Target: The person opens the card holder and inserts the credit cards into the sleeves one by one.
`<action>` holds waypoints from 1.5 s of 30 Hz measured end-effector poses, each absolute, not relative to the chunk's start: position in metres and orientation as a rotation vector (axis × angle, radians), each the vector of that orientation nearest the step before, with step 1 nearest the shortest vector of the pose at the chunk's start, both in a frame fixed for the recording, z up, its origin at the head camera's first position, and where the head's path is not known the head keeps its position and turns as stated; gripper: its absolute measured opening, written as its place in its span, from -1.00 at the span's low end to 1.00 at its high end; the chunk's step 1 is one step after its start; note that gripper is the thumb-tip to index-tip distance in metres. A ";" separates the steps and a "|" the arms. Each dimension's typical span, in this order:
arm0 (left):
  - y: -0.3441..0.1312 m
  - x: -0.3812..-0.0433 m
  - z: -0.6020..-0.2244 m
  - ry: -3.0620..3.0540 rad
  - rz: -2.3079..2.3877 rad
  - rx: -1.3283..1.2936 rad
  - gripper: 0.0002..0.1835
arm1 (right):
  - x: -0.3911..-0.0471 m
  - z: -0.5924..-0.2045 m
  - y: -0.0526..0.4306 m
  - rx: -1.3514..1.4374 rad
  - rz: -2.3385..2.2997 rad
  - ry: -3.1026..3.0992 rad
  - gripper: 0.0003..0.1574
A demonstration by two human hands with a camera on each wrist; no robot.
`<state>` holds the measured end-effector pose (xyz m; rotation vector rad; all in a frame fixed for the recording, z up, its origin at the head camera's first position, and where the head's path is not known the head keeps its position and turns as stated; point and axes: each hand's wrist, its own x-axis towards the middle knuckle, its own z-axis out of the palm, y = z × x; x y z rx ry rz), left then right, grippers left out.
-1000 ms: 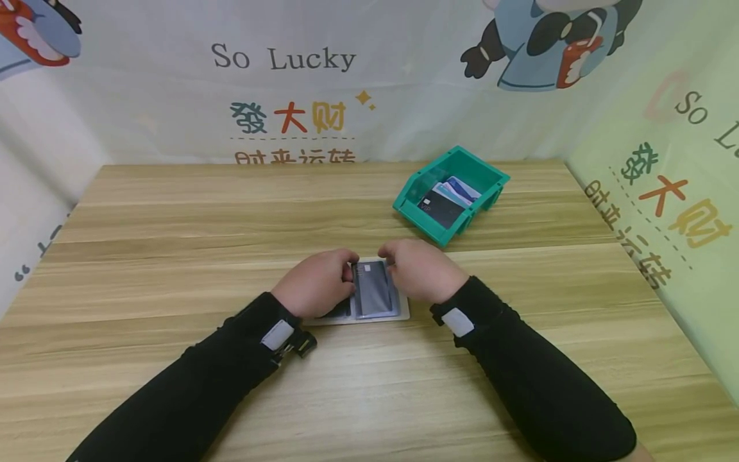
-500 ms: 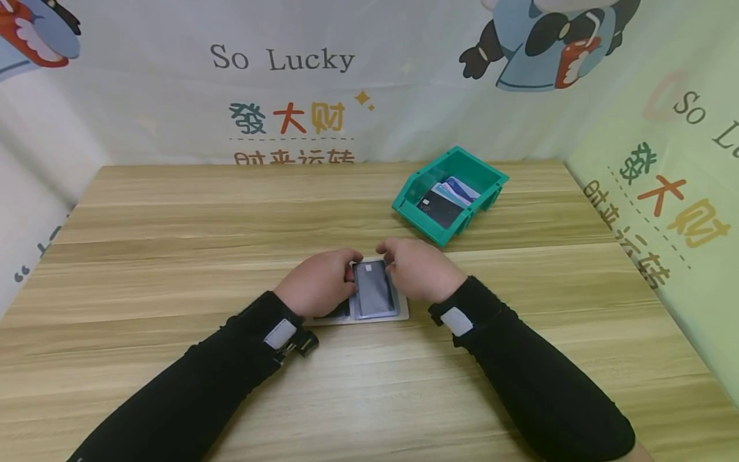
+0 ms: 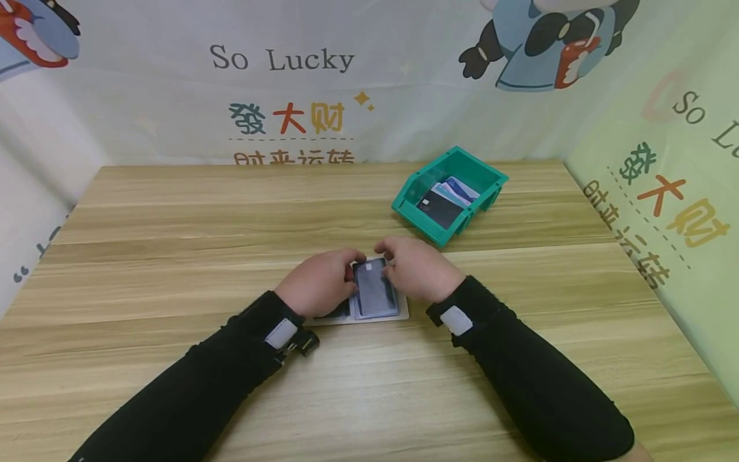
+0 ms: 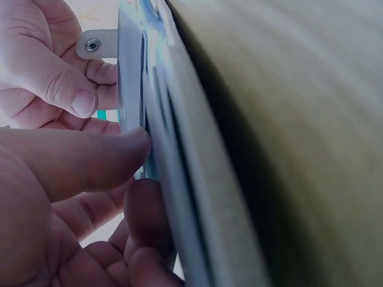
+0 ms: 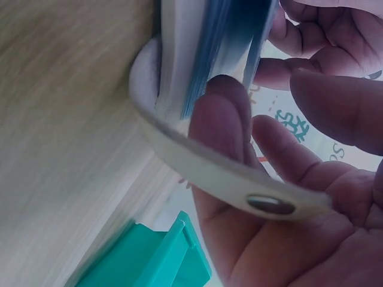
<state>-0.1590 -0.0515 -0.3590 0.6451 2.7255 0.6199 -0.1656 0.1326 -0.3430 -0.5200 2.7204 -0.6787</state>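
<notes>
In the head view, a card holder (image 3: 376, 296) lies spread on the table with clear sleeves, and a grey card with a chip shows in the top one. My left hand (image 3: 316, 282) pinches the left edge of a sleeve between thumb and finger. Over the holder's upper right side is my right hand (image 3: 426, 269). The right wrist view shows its fingers touching the sleeve edges, with the thumb held apart. A pale strap (image 5: 203, 170) with a metal snap curves across these fingers. Parts of the holder's left half are hidden under my left hand.
A green plastic bin (image 3: 426, 228) stands behind and to the right of my hands. Several cards (image 3: 441, 208) lie in it, a black one in front. The wooden table (image 3: 202, 244) ends at a printed cloth backdrop (image 3: 404, 128).
My left fingers have shifted slightly right along the top of the sleeve. The right thumb and fingertips have moved slightly left over it. The bin has stayed put.
</notes>
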 end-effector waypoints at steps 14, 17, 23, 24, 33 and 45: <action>-0.047 -0.158 -0.359 2.757 0.606 0.645 -0.49 | -0.169 -0.346 0.131 -0.485 -0.719 2.712 -0.61; -0.047 -0.158 -0.360 2.761 0.596 0.635 -0.49 | -0.169 -0.345 0.131 -0.486 -0.719 2.714 -0.60; -0.047 -0.158 -0.360 2.749 0.618 0.659 -0.47 | -0.169 -0.346 0.130 -0.495 -0.731 2.710 -0.62; -0.048 -0.158 -0.360 2.746 0.624 0.660 -0.46 | -0.169 -0.346 0.130 -0.495 -0.733 2.708 -0.62; -0.056 -0.158 -0.361 2.741 0.673 0.587 -0.44 | -0.170 -0.348 0.129 -0.479 -0.721 2.708 -0.58; -0.083 -0.155 -0.357 2.803 0.594 0.613 -0.39 | -0.168 -0.346 0.131 -0.422 -0.763 2.725 -0.56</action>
